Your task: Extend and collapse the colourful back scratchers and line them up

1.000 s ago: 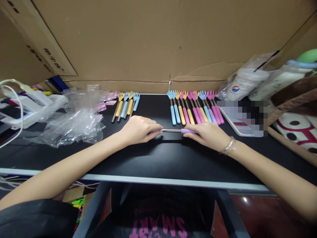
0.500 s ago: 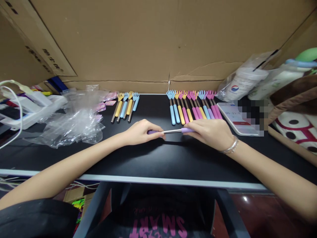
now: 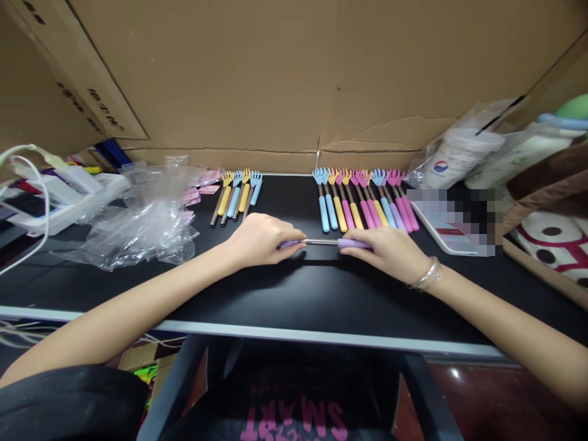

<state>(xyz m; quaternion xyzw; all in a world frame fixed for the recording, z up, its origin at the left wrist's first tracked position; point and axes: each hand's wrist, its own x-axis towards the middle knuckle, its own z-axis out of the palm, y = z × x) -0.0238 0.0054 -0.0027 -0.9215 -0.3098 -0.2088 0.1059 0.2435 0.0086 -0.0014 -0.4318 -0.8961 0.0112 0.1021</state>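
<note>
Horizontally, a purple-handled metal rod (image 3: 322,242) spans the gap between the left hand (image 3: 264,240), pinched on one end, and the right hand (image 3: 394,250), clasped around the other, with claw-headed sticks (image 3: 367,213) lying on the bench (image 3: 298,297) just beyond the latter.

"SMART" (image 3: 294,421) on black cloth (image 3: 280,370); Pepsi logo (image 3: 441,166) on cup (image 3: 468,156).

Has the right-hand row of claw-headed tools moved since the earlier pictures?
No. The row of claw-headed tools keeps its place against the split in the cardboard; both appear slightly farther right because the view shifted.
</note>
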